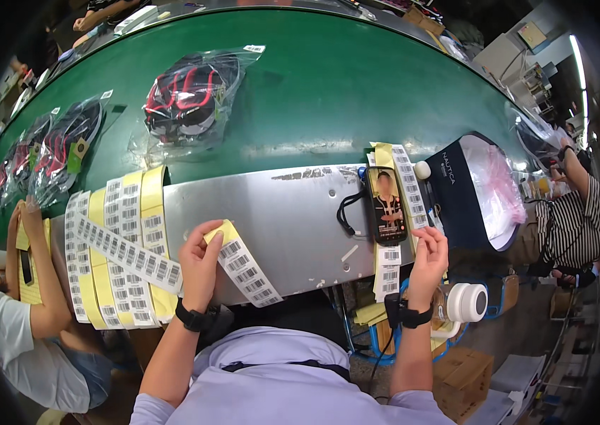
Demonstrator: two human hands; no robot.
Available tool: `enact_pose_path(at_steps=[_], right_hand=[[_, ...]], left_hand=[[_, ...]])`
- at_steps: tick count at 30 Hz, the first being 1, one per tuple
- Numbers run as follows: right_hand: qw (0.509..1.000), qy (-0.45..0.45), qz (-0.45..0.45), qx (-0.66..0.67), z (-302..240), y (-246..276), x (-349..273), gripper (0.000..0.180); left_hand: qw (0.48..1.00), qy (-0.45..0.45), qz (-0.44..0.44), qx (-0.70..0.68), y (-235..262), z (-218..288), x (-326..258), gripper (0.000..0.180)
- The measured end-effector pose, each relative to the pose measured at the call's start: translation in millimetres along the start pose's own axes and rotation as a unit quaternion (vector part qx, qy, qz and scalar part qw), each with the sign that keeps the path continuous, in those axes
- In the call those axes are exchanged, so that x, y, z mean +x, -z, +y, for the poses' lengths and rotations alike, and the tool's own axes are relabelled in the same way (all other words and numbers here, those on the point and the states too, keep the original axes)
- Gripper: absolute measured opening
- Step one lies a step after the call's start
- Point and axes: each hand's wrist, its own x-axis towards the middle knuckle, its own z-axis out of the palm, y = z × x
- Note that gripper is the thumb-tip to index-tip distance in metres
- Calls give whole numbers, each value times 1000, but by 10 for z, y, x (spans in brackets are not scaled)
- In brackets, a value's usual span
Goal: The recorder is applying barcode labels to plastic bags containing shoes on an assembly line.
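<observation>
We see 3 bagged shoe pairs [190, 95] on the green belt [356, 85], a phone [387, 205] on the metal ledge [300, 227], and a navy bag [477, 188] at its right end.

Your left hand [199, 263] pinches the yellow end of a barcode label strip [243, 263], which slants down and to your right across the grey metal ledge [293, 219]. Your right hand [429, 256] fingers a second label strip [409, 190], white stickers on yellow backing, running lengthwise over the same ledge's right end, just beside a phone [387, 206] lying flat there.
</observation>
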Motion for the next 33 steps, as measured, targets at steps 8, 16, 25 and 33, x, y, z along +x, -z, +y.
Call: enact_pose_path(at_steps=[8, 16, 25, 33], right_hand=[[982, 33, -102, -154, 94, 11, 79, 21], [978, 50, -101, -175, 260, 31, 131, 22], [998, -31, -55, -13, 324, 111, 177, 26], [977, -95, -117, 153, 484, 189, 383, 35]], left_hand=[[998, 14, -29, 47, 93, -111, -48, 24], [999, -1, -30, 35, 110, -168, -44, 24], [999, 7, -39, 26, 91, -139, -49, 24], [999, 12, -44, 21, 103, -132, -44, 24]])
